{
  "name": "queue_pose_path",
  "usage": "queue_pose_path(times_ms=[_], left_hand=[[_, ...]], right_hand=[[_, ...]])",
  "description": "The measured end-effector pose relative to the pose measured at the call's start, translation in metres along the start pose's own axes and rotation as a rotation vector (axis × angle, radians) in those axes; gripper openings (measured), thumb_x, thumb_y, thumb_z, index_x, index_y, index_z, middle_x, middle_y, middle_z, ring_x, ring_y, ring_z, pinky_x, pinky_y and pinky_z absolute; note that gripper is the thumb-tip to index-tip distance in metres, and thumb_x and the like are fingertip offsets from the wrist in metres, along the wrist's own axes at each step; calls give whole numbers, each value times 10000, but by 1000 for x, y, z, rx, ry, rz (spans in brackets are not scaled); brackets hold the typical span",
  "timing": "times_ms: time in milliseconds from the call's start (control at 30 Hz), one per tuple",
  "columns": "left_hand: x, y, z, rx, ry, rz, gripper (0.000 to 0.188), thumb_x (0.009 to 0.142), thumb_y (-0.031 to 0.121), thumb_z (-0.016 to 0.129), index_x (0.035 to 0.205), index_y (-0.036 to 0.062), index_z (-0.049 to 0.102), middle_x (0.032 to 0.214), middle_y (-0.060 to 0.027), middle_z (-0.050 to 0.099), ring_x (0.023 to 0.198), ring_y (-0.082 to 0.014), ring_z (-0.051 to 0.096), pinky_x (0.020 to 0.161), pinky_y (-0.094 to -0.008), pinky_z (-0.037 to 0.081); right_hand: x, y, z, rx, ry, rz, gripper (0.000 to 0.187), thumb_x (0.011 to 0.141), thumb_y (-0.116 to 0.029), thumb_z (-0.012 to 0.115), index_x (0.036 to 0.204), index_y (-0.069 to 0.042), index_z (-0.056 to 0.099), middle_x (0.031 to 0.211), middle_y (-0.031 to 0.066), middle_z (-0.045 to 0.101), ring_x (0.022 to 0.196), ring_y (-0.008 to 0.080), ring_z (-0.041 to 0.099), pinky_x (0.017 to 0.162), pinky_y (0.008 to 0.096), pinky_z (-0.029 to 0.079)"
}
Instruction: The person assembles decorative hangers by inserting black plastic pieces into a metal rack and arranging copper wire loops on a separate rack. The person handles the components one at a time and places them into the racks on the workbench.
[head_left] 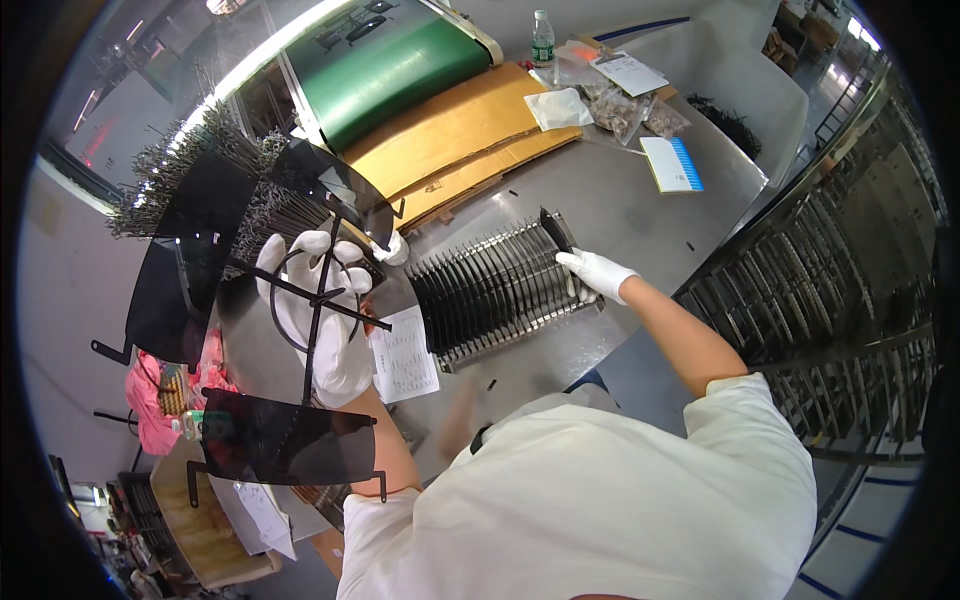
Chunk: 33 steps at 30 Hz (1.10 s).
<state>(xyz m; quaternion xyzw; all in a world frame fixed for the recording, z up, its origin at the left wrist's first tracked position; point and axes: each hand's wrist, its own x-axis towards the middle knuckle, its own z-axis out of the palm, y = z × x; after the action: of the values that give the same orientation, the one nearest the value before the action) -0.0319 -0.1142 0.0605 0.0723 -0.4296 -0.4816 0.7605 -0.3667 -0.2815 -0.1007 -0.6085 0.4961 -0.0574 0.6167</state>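
My left hand [341, 355], in a white glove, grips a black wire frame [316, 345] made of crossed rods and a hoop. Around this frame are dark tinted curved panels: a tall panel [190, 260] at left, one panel [345, 190] above the fingers, and a lower panel [290, 440] with bent black tabs over my forearm. My right hand [597, 274], also gloved in white, is closed at the right end of a slotted metal rack [500, 340]. Many thin dark plates [490, 275] stand side by side in the rack. Part of my right fingers is hidden.
Behind the left panels bristles a bundle of thin metal wires [215, 140]. Flattened cardboard [440, 140] lies before a green conveyor belt [400, 70]. Plastic bags [615, 110] and a bottle [542, 40] sit at the back. A printed sheet [405, 360] lies beside the rack; large racks [840, 270] stand right.
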Motion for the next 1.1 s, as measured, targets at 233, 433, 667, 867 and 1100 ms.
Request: queue_pose_path(times_ms=[233, 433, 667, 867, 1100], left_hand=[[-6, -37, 23, 403, 35, 65, 884, 857, 203, 819, 1575, 115, 311, 1376, -217, 530, 1182, -354, 611, 976, -433, 562], [-13, -76, 63, 85, 114, -355, 672, 856, 349, 820, 1365, 126, 443, 1227, -142, 617, 1071, -390, 663, 827, -433, 600], [-38, -66, -27, -623, -119, -591, 540, 857, 218, 718, 1317, 44, 495, 1109, -226, 558, 781, -350, 642, 636, -417, 568], [-22, -23, 35, -172, 27, -276, 679, 838, 423, 771, 1361, 83, 502, 1041, -100, 536, 773, -220, 530, 647, -310, 503], [-25, -39, 30, -196, -77, -314, 793, 851, 482, 756, 1427, 30, 452, 1178, -250, 559, 870, -312, 611, 572, -319, 538]], right_hand=[[-37, -51, 13, -839, 311, -112, 799, 991, -487, 585, 1589, -56, 277, 1205, 290, 644, 1009, 451, 681, 899, 521, 546], [-87, -114, 28, -666, 642, -1043, 1052, 767, -311, 869, 1596, -14, 293, 1107, 236, 664, 1018, 367, 668, 946, 434, 537], [-103, -94, 22, 75, -229, -762, 614, 941, -191, 522, 1503, 33, 419, 932, 101, 695, 614, 131, 631, 622, 263, 543], [-23, -4, -35, 228, 111, -296, 677, 1042, -460, 437, 1596, -86, 329, 838, 42, 656, 662, 120, 596, 620, 291, 483], [12, -5, -20, 57, -39, 60, 525, 1063, -530, 354, 1167, -87, 615, 725, 56, 672, 532, 127, 535, 469, 276, 421]])
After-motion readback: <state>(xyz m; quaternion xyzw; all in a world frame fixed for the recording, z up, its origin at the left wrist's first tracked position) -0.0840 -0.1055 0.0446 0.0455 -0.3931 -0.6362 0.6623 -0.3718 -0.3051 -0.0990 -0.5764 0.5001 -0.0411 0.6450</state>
